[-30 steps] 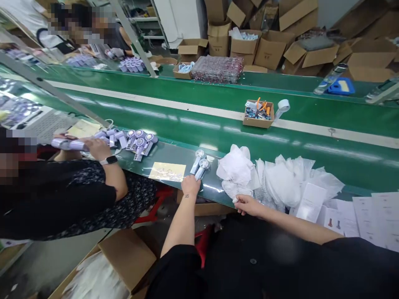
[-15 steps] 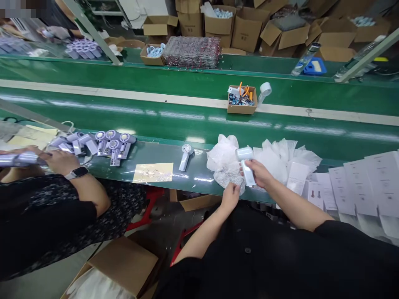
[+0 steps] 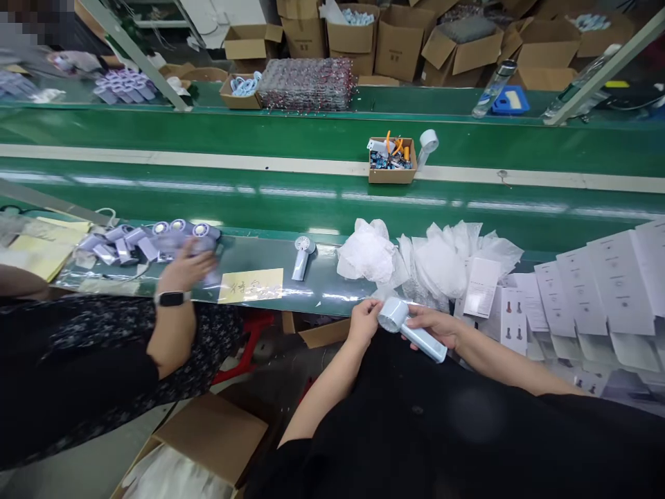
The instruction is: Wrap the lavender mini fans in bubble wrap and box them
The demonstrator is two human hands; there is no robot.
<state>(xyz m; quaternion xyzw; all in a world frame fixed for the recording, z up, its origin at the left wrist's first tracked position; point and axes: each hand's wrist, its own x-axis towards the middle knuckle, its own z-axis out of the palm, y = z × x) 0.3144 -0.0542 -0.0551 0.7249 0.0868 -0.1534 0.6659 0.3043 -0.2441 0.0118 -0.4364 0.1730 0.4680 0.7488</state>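
Pale blue fan (image 3: 415, 334) brought down closer to the wearer and tipped over sideways

A half-second ago it stood nearly upright in front of the white bags; now it slants across, just off the near edge of the green surface (image 3: 332, 263), head toward ten o'clock, handle toward four. The right hand (image 3: 433, 328) is curled around the handle. The left hand (image 3: 365, 320) has its thumb and fingers drawn together beside the head; whether they pinch anything, I can't tell.

Taking the held fan as the centre of the dial, a second blue fan (image 3: 301, 259) lies at ten, and a yellow note (image 3: 251, 285) sits beyond it, nearer nine. White bags (image 3: 439, 267) are heaped from eleven to one, white boxes (image 3: 621, 284) range toward three, and a small carton (image 3: 392, 174) of tools is straight up at twelve. Off at ten, a co-worker's hand (image 3: 187, 272) has reached the purple fans (image 3: 135, 242), blurred by motion.
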